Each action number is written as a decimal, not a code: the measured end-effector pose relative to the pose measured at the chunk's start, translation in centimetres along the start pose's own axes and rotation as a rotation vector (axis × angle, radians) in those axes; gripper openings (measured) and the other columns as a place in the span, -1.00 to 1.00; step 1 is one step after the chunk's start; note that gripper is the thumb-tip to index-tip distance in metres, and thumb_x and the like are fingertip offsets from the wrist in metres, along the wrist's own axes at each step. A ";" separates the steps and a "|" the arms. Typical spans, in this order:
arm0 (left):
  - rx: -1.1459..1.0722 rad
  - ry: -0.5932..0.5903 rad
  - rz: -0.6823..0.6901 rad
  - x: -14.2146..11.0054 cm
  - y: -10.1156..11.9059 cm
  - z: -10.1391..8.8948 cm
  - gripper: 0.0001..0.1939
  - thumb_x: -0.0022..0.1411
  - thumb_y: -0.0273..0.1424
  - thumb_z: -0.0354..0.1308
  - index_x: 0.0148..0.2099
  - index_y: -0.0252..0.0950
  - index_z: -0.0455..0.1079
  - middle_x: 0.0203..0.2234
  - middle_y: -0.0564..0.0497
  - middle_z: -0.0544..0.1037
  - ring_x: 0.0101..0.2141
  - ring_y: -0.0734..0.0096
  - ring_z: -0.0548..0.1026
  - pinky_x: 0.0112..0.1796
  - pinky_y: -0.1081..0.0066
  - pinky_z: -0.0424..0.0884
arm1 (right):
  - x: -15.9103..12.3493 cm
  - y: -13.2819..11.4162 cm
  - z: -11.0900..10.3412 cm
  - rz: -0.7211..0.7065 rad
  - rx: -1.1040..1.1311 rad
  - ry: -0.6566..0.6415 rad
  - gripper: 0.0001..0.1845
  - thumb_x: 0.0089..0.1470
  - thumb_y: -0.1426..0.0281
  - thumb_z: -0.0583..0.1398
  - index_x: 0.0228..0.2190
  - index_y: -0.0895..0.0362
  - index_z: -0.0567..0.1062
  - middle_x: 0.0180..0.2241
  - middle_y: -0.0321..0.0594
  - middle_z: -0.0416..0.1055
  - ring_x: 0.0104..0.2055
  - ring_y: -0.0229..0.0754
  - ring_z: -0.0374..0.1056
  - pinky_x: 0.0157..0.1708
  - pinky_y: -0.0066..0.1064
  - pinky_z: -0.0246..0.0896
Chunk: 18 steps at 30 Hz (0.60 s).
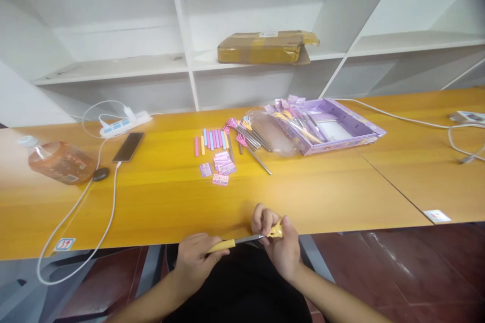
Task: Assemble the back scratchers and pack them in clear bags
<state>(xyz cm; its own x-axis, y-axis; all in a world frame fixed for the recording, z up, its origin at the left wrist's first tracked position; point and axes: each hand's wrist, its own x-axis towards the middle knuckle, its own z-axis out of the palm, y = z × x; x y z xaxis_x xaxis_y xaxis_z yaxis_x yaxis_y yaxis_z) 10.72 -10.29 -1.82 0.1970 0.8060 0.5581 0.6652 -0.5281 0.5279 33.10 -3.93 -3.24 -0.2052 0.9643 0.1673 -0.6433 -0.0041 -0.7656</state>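
Over the table's front edge I hold a telescopic back scratcher point(248, 238) with a metal rod between its two yellow ends. My left hand point(195, 260) is closed round the yellow handle. My right hand point(278, 245) pinches the yellow claw-shaped head, which partly shows between the fingers. Farther back on the table lie several metal back-scratcher rods point(248, 136) with pink, yellow and blue claw heads. Beside them is a row of coloured handle sleeves point(214, 139), pink, yellow, blue and purple. Small printed cards point(223, 165) lie just in front of that row.
A purple box point(341, 141) with packed scratchers and clear plastic bags point(271, 131) stands back right. To the left are a phone point(129, 147), a power strip point(125, 123), a bottle point(60, 161) and white cables. A cardboard box point(261, 48) sits on the shelf.
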 end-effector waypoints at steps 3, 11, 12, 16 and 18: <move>-0.007 0.028 0.014 0.1 -0.1 0.2 -0.64 0.57 -0.18 0.23 -0.24 -0.29 0.61 -0.60 0.09 0.49 -0.59 0.47 0.44 -0.48 0.43 0.31 | 0.0 0.1 0.1 0.014 -0.001 -0.002 -0.31 0.50 -0.10 -0.01 -0.47 0.08 0.49 -0.38 -0.24 0.22 -0.51 -0.25 -0.03 -0.48 -0.31 -0.14; 0.005 0.032 0.023 0.2 -0.6 0.5 -0.59 0.56 -0.10 0.21 -0.24 -0.29 0.61 -0.61 0.09 0.48 -0.61 0.47 0.43 -0.50 0.41 0.30 | 0.1 0.5 -0.3 0.017 -0.018 -0.007 -0.31 0.51 -0.10 -0.01 -0.47 0.08 0.48 -0.41 -0.27 0.16 -0.51 -0.25 -0.09 -0.51 -0.33 -0.23; -0.001 0.030 0.022 0.2 -0.6 0.5 -0.59 0.56 -0.09 0.21 -0.24 -0.29 0.62 -0.61 0.09 0.49 -0.60 0.47 0.43 -0.50 0.41 0.30 | 0.0 0.4 -0.4 0.018 -0.018 -0.008 -0.31 0.50 -0.11 -0.01 -0.47 0.08 0.48 -0.41 -0.27 0.17 -0.51 -0.26 -0.09 -0.51 -0.33 -0.22; -0.033 -0.066 -0.021 0.7 -0.5 0.0 -0.51 0.57 -0.03 0.17 -0.30 -0.27 0.58 -0.61 0.09 0.49 -0.58 0.47 0.42 -0.48 0.41 0.27 | -0.5 -0.2 -0.9 0.021 -0.007 -0.030 -0.34 0.46 -0.14 0.06 -0.44 0.08 0.51 -0.41 -0.28 0.18 -0.52 -0.26 -0.04 -0.52 -0.33 -0.19; -0.046 -0.133 -0.063 1.0 -0.4 -0.4 -0.44 0.60 -0.01 0.10 -0.36 -0.26 0.53 -0.62 0.10 0.45 -0.58 0.48 0.40 -0.48 0.41 0.23 | -0.7 -0.5 -1.1 0.036 -0.011 -0.046 -0.35 0.45 -0.14 0.07 -0.43 0.08 0.53 -0.40 -0.28 0.20 -0.53 -0.28 -0.05 -0.52 -0.33 -0.19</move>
<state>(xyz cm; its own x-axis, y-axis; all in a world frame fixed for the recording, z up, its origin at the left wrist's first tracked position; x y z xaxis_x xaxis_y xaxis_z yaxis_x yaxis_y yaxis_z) 10.37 -9.42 -1.18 0.2512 0.8646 0.4352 0.6465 -0.4845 0.5894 34.36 -4.28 -3.68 -0.2623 0.9503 0.1675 -0.6264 -0.0356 -0.7787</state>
